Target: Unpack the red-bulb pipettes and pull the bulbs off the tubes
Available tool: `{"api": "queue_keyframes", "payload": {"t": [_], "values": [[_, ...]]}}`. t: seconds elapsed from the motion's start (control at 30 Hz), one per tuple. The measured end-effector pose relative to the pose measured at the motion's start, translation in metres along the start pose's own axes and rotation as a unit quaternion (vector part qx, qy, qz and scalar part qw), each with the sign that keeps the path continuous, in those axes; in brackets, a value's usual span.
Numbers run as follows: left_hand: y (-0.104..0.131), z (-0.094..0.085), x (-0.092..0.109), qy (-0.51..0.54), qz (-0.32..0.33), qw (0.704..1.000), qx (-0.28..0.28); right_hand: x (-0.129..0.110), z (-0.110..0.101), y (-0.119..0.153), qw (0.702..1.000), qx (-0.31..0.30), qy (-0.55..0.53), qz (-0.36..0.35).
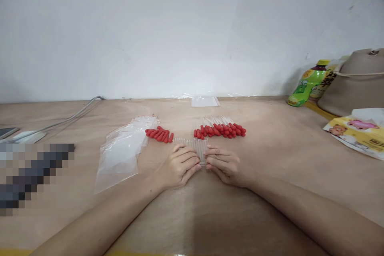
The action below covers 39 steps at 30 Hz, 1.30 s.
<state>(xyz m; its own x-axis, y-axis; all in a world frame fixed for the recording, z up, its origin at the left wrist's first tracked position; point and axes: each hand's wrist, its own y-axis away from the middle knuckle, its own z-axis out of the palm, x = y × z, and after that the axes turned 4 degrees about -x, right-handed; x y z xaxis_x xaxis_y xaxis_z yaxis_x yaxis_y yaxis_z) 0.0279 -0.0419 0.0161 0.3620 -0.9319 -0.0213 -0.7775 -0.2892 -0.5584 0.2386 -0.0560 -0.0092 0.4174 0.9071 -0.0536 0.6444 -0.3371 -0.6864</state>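
Note:
Side by side on the table, a row of thin clear tubes (202, 153) lies between my hands. My left hand (183, 165) is closed around the row's left part, its fingers pressed together. At the right end, my right hand (223, 165) pinches the edge of the row with fingertips together. Just beyond the hands are red rubber bulbs (159, 133) at the left and a pile of red-bulbed droppers (220, 129) with pale thin stems at the right. Clear plastic bags (123, 150) lie overlapped left of the bulbs.
Against the wall lies a stack of small clear bags (205, 101). At the right are a green bottle (307, 84), a beige bin (357, 82) and a yellow printed packet (360, 130). A grey cable (75, 115) crosses the left side, near a blurred-out dark area.

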Motion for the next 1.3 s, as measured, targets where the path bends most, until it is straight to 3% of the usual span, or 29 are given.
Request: {"api": "queue_keyframes", "payload": {"t": [0.37,0.73,0.83,0.93,1.07,1.2,1.3], "values": [[0.001,-0.002,0.002,0.01,-0.003,1.0,-0.006,0.0,-0.008,0.001,0.996,0.035,0.055,-0.067],[0.004,-0.002,0.001,-0.005,-0.001,1.0,-0.01,0.003,-0.011,0.009,0.997,0.036,0.039,-0.051],[0.007,-0.007,-0.004,-0.01,-0.034,0.999,0.017,0.007,-0.015,0.011,0.997,0.069,0.044,-0.001],[0.008,-0.015,-0.018,-0.045,-0.109,0.991,0.057,0.014,-0.017,0.012,0.985,0.093,0.085,0.122],[0.006,-0.03,-0.048,-0.068,-0.23,0.965,0.103,0.021,-0.011,0.014,0.955,0.068,0.134,0.255],[0.009,-0.041,-0.073,-0.102,-0.3,0.945,0.083,0.021,-0.007,0.013,0.943,0.05,0.123,0.303],[0.012,-0.038,-0.078,-0.109,-0.33,0.936,0.05,0.017,-0.008,0.01,0.936,0.036,0.118,0.33]]}}
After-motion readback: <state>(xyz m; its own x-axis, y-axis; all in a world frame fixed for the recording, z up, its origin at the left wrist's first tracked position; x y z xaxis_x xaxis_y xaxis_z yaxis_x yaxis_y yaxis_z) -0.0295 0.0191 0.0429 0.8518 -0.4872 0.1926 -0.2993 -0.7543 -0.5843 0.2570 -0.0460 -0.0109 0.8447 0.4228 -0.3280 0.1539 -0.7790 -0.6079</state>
